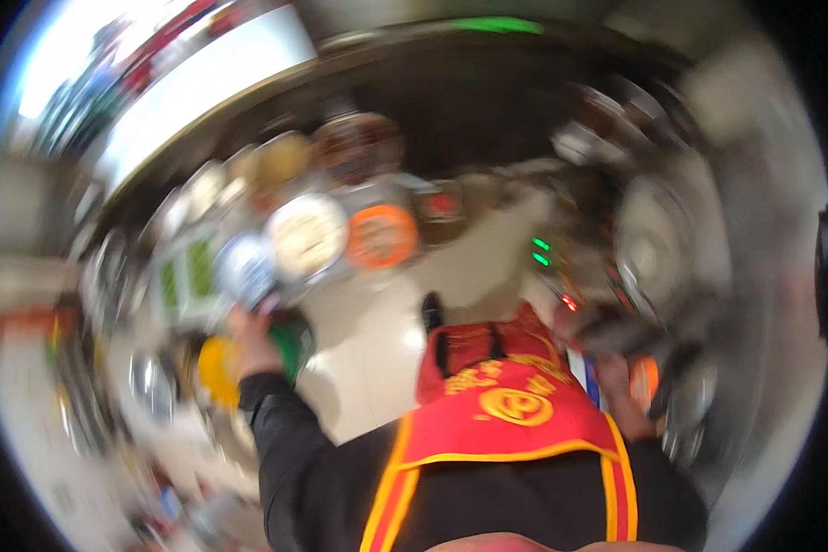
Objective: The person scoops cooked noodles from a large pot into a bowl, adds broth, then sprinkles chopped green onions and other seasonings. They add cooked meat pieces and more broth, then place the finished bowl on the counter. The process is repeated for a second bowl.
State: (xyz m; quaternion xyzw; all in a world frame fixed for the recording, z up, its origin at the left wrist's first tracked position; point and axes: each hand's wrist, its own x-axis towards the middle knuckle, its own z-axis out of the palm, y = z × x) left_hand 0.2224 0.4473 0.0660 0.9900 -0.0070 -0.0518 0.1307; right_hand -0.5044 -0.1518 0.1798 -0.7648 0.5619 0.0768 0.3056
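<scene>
Left hand [251,345] at the near edge of a blue-white round container [245,265]; grasping or merely touching, not determinable through blur; right hand [624,396] low beside the red apron [511,391], near an orange object [645,381]; grip likewise impossible to judge; near the left hand, a yellow container [217,370] and a green container [296,345]; right of the blue-white round container, a pale-filled bowl [307,235], then an orange bowl [382,236]; advisable handling: steady, level, clear of neighbouring rims.
</scene>
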